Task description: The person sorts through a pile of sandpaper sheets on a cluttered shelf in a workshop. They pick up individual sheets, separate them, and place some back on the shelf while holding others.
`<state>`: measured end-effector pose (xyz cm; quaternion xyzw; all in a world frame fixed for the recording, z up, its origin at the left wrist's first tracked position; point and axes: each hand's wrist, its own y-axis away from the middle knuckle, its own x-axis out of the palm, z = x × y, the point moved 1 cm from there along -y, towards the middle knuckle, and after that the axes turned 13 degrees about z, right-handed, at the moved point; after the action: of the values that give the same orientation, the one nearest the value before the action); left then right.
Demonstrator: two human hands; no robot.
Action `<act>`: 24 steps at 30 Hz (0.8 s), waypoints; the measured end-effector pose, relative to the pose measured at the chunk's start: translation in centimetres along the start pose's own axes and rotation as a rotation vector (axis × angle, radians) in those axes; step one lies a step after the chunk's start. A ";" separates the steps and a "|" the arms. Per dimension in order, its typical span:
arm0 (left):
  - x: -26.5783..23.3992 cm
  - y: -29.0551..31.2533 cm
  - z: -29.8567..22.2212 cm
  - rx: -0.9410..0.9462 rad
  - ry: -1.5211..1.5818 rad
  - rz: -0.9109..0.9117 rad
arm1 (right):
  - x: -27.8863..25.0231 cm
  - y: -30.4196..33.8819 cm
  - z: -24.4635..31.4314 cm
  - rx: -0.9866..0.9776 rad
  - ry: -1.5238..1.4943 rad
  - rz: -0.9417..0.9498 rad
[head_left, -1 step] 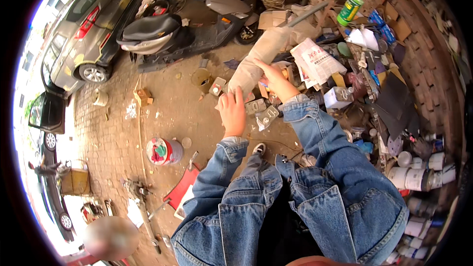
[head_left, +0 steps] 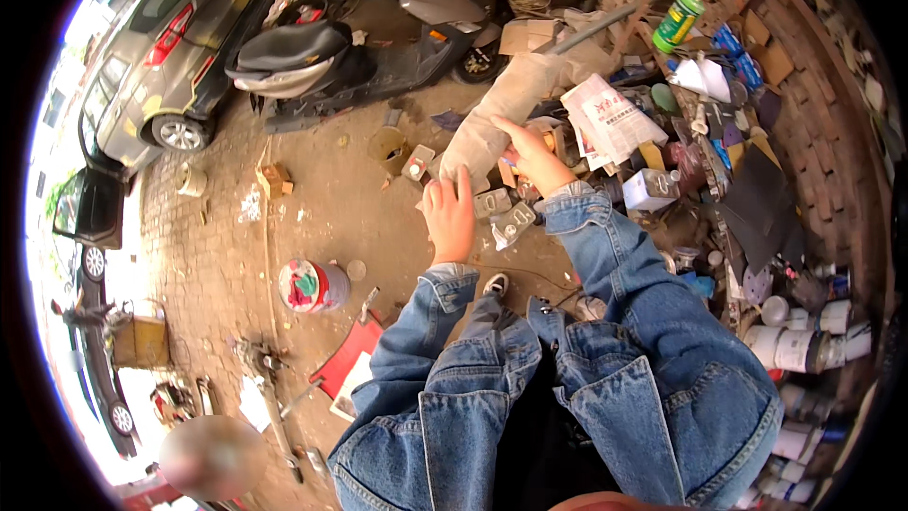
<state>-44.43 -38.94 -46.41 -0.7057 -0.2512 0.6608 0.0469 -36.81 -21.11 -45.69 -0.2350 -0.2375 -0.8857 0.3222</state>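
Note:
A long beige roll [head_left: 478,137], wrinkled like paper or cloth, stretches away from me toward the heap of goods at the upper right. At its near end, my left hand [head_left: 448,218] is closed on the edge, with the fingertips resting on the material. Farther up, my right hand [head_left: 537,163] grips its right side, thumb lying over the top and the other fingers mostly hidden underneath. Just below the roll, several small metal cans [head_left: 514,225] stand on the ground. Folded newspapers [head_left: 610,121] lie to the right of my right hand.
A scooter [head_left: 303,61] and a parked car [head_left: 156,85] stand at the upper left. A bucket with rags [head_left: 317,286] and a red board [head_left: 348,356] are on the ground left of me. A green bottle [head_left: 678,19] and paint tubs [head_left: 785,344] sit along the cluttered right side.

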 end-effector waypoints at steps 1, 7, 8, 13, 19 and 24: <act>0.2 0.7 0.1 0.000 0.017 0.027 | -0.5 -0.4 -0.9 -0.003 -0.052 0.001; -0.7 3.7 1.9 -0.085 0.492 0.084 | -1.9 -1.2 -4.1 0.042 0.008 0.193; -1.1 3.8 2.5 -0.155 0.525 0.061 | -1.4 -0.8 -4.3 0.055 0.045 0.183; 1.2 3.4 5.7 -0.364 0.811 0.072 | -0.4 -0.9 -6.3 0.129 0.069 0.284; 2.5 4.2 6.1 -0.523 1.307 0.252 | 0.6 -0.7 -7.6 0.202 0.094 0.416; 3.0 4.6 6.4 -0.637 1.445 0.262 | 0.9 -0.7 -7.9 0.261 0.033 0.440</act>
<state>-49.17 -43.37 -51.70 -0.9625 -0.2503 -0.0632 -0.0838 -39.97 -25.58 -51.51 -0.2230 -0.2875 -0.7598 0.5388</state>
